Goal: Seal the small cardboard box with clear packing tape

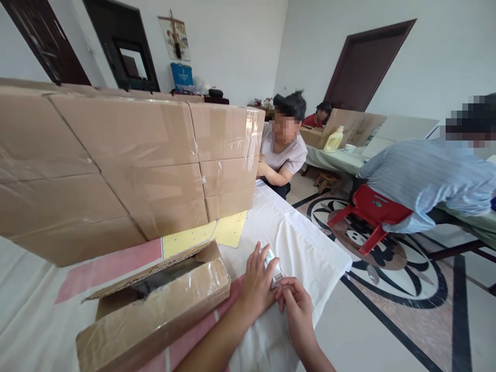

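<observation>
On the cloth-covered table, a small white packet with greenish print [276, 279] lies under my left hand [258, 281]. The fingers of that hand are wrapped over it from the left and above. My right hand [295, 305] is at the packet's near end, its thumb and fingers pinched together there. What the right fingertips grip, if anything, is hidden. Just left of my hands sits an open cardboard box [163, 305], its flaps raised and its inside dark.
Taped cardboard boxes [155, 155] form a wall across the table's far left. Beyond its end a person [284, 150] crouches. Another person in a striped shirt [430, 175] sits on a red chair [372, 212] at right. The tablecloth edge [329, 294] drops off to my right.
</observation>
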